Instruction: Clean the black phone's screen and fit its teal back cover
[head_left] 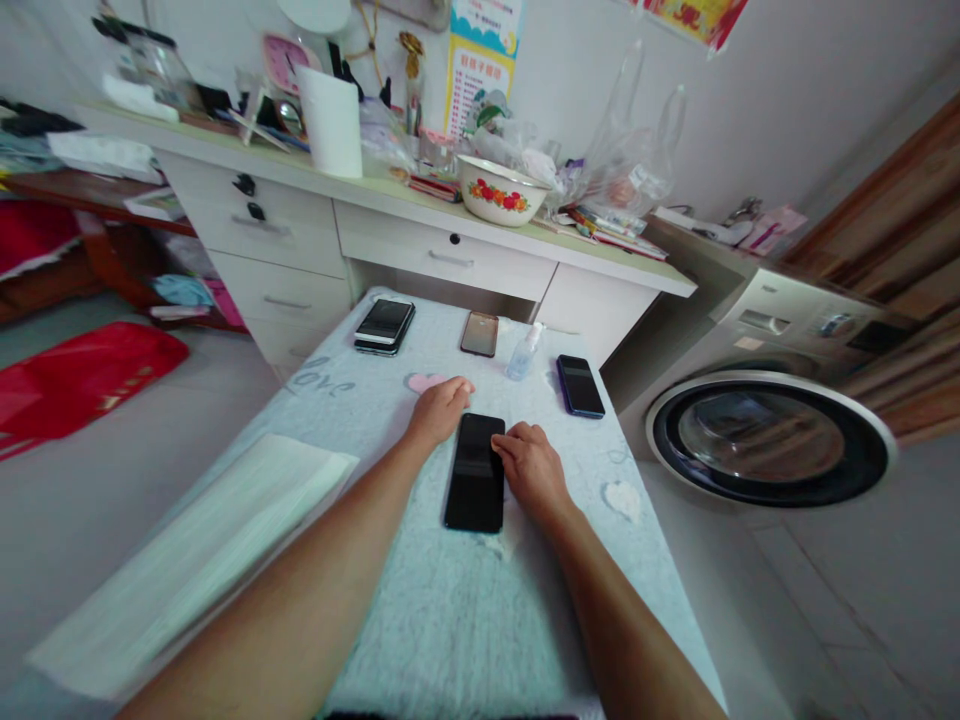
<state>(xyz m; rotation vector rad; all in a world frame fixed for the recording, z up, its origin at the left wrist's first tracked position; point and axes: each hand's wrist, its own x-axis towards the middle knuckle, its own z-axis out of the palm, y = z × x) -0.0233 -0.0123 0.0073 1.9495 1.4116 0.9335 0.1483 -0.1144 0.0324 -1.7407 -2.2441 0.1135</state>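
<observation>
The phone (475, 485) lies mid-worktop (457, 625). My left hand (441, 412) curls at its eleven o'clock; my right hand (534, 468), fingers bunched, touches its two o'clock edge. Pinching: can't tell. Likely slick, stiff, fragile; best gripped by long edges.

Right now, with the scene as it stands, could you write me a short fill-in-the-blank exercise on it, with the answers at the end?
The right hand has its fingers at the ____ edge of the nearest phone.
The spray bottle stands ____ the brown case and the blue-edged phone.
The white bowl is decorated with red and orange ____.
The clock behind the white roll is ____ in colour.

Missing words: right; between; flowers; pink.
</observation>
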